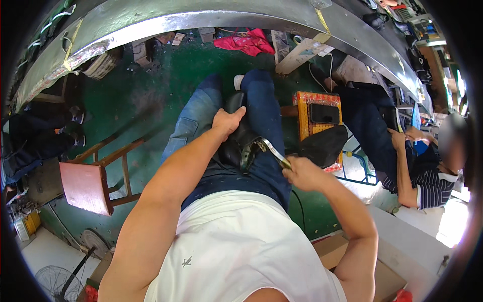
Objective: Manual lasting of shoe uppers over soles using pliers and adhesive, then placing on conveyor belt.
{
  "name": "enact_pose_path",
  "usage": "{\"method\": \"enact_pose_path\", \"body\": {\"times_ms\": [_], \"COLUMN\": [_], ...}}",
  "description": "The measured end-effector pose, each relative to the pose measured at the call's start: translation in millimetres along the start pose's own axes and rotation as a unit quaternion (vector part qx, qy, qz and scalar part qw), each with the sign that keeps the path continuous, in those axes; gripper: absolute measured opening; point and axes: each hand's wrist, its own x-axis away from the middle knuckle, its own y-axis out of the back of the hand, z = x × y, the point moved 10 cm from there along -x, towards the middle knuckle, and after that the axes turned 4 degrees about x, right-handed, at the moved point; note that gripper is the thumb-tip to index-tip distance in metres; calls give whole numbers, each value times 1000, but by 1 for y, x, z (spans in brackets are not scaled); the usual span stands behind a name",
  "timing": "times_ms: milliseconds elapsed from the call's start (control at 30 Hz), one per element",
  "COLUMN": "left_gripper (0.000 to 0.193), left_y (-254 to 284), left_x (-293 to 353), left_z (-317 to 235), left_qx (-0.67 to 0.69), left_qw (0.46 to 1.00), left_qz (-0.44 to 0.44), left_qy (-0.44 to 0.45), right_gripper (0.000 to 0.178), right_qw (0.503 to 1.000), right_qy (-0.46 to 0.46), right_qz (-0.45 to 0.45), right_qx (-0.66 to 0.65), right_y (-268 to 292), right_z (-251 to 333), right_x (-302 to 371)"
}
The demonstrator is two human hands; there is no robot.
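Presently | left hand (229,122) clasping smooth black shoe (245,137) | right hand (305,174) gripping curved, shiny metal tool (273,151)

Bare arms (173,176) angled inward, left hand (228,123) gripping farther forward, right hand (305,173) clenched

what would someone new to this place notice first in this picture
Probably the bright pink cloth on the green floor, beyond the person's knees near the top centre. Next, mid-picture, comes the black shoe on the lap, gripped by the left hand, while the right hand holds a metal tool against its near end. Just right of the legs, a dark phone lies on an orange-and-yellow seat.
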Motion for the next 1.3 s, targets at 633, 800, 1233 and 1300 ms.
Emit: {"method": "enact_pose_path", "body": {"times_ms": [633, 800, 1233, 1300], "left_gripper": [73, 72, 52, 41], "left_y": [-5, -39, 13, 21], "left_x": [93, 75, 104, 130], "left_z": [-78, -87, -73, -84], "left_qx": [383, 237, -240, -216], "left_qw": [841, 839, 929, 914], "left_qz": [382, 489, 115, 61], "left_qy": [23, 5, -259, -339], "right_gripper": [35, 26, 27, 30], "right_qw": [847, 844, 959, 970], "right_qy": [14, -14, 38, 78], "right_qz": [-164, -161, -131, -128], "right_qx": [-506, -512, -247, -189], "right_y": [-17, -33, -10, -1], "right_z": [-52, -77, -6, 5], "right_x": [101, 58, 31, 25]}}
